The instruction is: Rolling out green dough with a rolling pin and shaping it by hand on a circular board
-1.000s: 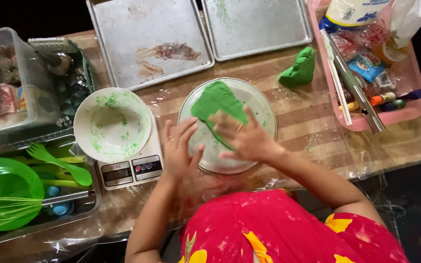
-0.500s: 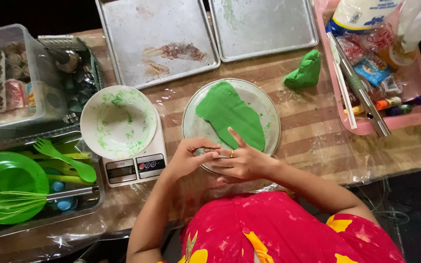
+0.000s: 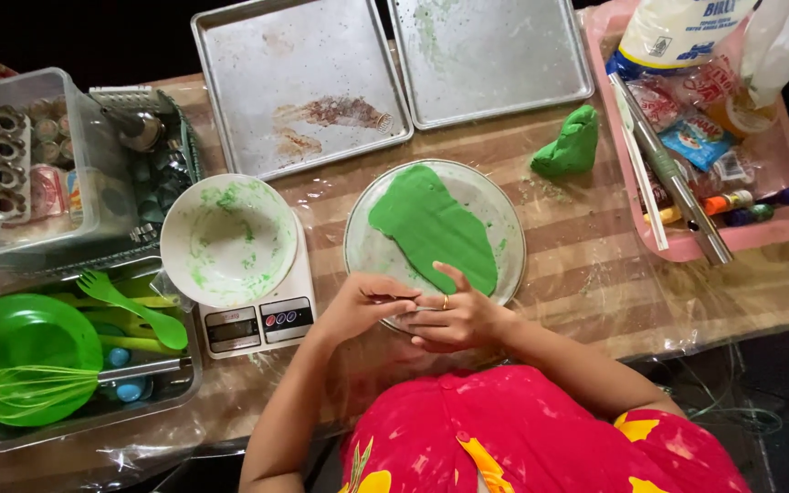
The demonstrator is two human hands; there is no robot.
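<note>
A flattened sheet of green dough (image 3: 433, 228) lies on a round clear plate (image 3: 502, 212) in the middle of the wooden table. Both hands meet at the plate's near rim, off the dough. My left hand (image 3: 358, 306) has its fingertips pinched together against the fingers of my right hand (image 3: 457, 319). A thin pale sliver shows between them; I cannot tell what it is. My right hand wears a ring, holds nothing, and lies loosely spread with the thumb pointing at the dough. A smaller lump of green dough (image 3: 570, 144) sits on the table to the right.
A white bowl smeared green (image 3: 228, 239) stands on a kitchen scale (image 3: 257, 321). Two metal baking trays (image 3: 299, 82) (image 3: 490, 55) lie at the back. A pink tray (image 3: 760, 228) of packets, tongs and bottles is at right. Bins with a green plate, whisk (image 3: 29, 388) and utensils are at left.
Both hands have left the dough and drawn back to the plate's near rim, where they came together. The dough now lies flat and uncovered on the plate.
</note>
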